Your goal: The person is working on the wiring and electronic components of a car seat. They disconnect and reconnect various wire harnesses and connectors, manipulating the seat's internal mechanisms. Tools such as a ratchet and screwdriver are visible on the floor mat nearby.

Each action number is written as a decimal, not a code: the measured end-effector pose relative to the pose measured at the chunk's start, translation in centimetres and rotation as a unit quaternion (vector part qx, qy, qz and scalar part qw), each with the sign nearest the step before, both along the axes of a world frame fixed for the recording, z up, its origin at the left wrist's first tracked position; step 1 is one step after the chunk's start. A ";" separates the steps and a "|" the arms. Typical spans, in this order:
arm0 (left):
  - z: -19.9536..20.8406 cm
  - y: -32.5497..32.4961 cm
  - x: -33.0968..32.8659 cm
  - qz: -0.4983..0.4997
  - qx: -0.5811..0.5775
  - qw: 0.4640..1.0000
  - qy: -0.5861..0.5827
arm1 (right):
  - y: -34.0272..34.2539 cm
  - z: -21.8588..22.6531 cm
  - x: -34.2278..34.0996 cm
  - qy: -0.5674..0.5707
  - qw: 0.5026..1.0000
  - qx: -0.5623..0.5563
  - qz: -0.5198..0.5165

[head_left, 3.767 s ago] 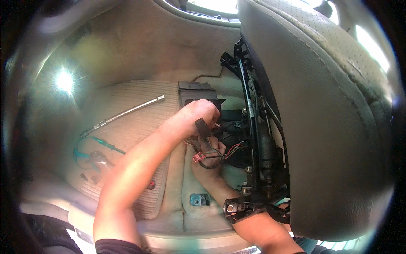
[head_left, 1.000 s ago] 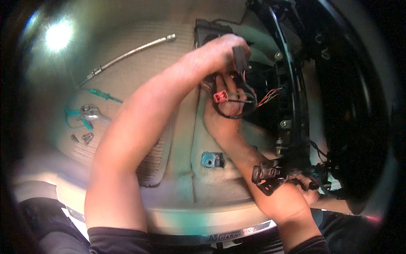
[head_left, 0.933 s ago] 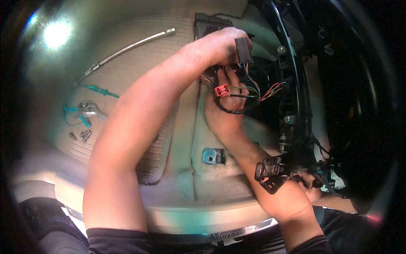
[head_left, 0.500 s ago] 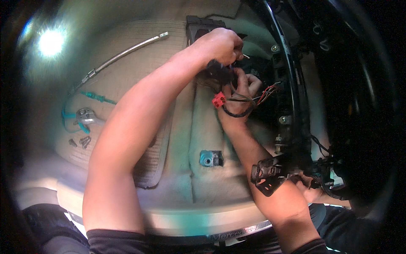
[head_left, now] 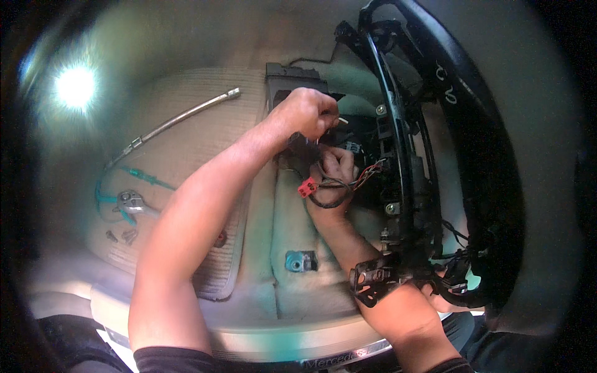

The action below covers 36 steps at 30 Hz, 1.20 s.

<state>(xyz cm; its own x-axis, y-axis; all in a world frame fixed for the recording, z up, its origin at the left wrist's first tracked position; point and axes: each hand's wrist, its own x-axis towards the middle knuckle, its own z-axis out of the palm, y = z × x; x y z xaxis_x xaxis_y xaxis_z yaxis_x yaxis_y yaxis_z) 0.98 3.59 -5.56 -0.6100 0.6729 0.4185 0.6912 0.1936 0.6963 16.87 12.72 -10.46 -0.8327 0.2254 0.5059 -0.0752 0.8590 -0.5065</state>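
My left hand is closed, its fingers curled around a thin object whose pale tip sticks out to the right. Just below it, my right hand is closed at the wiring, its fingers partly hidden behind a black connector. A red connector dangles on a dark cable loop in front of the right wrist. Thin coloured wires run from there to the black metal seat frame. What exactly the right fingertips pinch is hidden.
On the ribbed mat lie a long metal extension bar, a teal probe, a ratchet and several bolts. A teal-marked bracket sits on the carpet. Another person's hand shows beneath the frame.
The view has shifted, so the floor and both hands appear lower and more of the seat frame shows. Both hands stay together at the wiring with little change in grip.
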 end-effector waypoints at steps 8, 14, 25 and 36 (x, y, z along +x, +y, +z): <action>0.3 -1.1 -0.7 -0.068 -0.083 0.994 0.010 | 0.0 0.5 0.0 0.004 0.999 0.035 0.010; 2.5 0.1 1.0 -0.146 -0.172 0.974 0.027 | 0.5 -1.3 -1.0 0.036 0.998 0.025 0.042; 1.0 0.5 -1.0 -0.064 -0.130 0.988 0.057 | -0.8 0.8 0.0 0.022 1.000 -0.014 0.006; 1.7 -0.1 -1.4 -0.077 -0.158 0.984 -0.003 | -0.7 1.6 0.3 0.013 1.000 0.014 0.009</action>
